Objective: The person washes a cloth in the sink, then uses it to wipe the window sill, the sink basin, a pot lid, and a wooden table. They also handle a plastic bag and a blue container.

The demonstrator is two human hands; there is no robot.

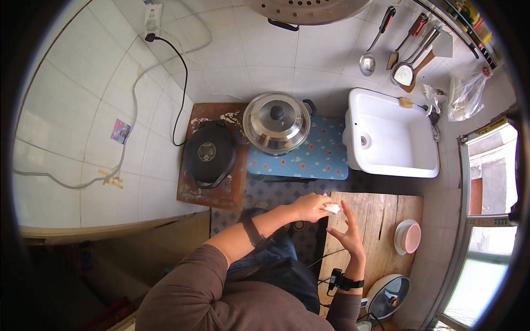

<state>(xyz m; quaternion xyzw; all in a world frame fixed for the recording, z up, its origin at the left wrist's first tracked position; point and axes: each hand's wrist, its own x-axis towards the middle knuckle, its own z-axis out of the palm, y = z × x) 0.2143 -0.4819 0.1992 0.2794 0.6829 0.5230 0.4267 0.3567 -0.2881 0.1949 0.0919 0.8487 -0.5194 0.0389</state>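
Observation:
My left hand (312,207) is closed around a small white object (332,207), possibly a folded cloth or tissue, whose end sticks out between the fingers. Facing it, my right hand (348,233) is held with thumb and fingers spread and nothing between them. Both hands are over the left edge of a wooden tabletop (372,223). Farther away, a steel pot with a glass-centred lid (276,124) stands on a blue flowered mat (327,161). A white sink (397,132) is beyond the tabletop.
A black electric griddle (210,155) sits on a brown board (227,194) at left. A pink bowl (410,238) and a lidded round pan (388,297) stand on the right. Utensils, including a steel ladle (367,64), hang on the tiled wall. Cables run near my right forearm.

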